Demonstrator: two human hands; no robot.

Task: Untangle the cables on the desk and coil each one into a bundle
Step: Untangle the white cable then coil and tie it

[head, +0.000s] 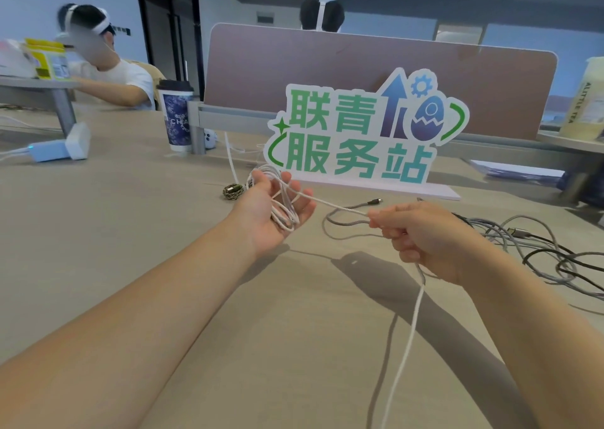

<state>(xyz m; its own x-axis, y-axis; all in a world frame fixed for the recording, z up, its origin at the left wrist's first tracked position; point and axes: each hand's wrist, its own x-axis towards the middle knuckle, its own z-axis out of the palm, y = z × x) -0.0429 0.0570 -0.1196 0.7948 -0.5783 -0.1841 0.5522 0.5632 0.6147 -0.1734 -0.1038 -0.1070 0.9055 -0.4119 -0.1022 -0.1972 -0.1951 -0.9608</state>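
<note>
**White cable part-coiled, held above desk**

Head view: thin white braided cable (336, 204) looped round palm-up left hand (277, 206), fingers relaxed, spread. Right hand (421, 232) curled, pinching taut run; tail hanging below. Judged light, limp, kink-prone; best gripped near loops. Grey-and-black cable tangle (523, 232) lying on beige desk (130, 232).

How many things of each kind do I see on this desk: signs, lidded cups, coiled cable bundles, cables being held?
Signs: 1
Lidded cups: 1
Coiled cable bundles: 1
Cables being held: 1, the white cable, looped over the left hand, pinched by the right hand
Total: 4
The grey and black tangle cannot be counted.
</note>
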